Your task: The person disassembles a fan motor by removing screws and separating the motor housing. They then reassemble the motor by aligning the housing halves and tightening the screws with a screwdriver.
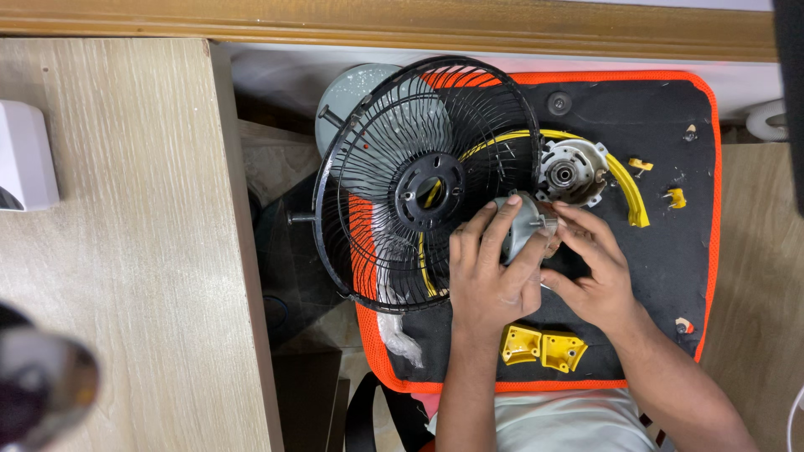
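Here both hands grasp the motor (521, 224) beside the fan guard (427, 180): left hand (490, 280) cradles, right hand (590, 272) pinches; best keep it steady.

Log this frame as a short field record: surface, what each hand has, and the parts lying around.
surface: black mat with orange edge
left hand: grips a small grey motor part
right hand: fingertips on the same part
beside hands: black wire fan guard, tilted over the mat's left side
above hands: silver motor housing
loose parts: yellow curved strip, two yellow brackets
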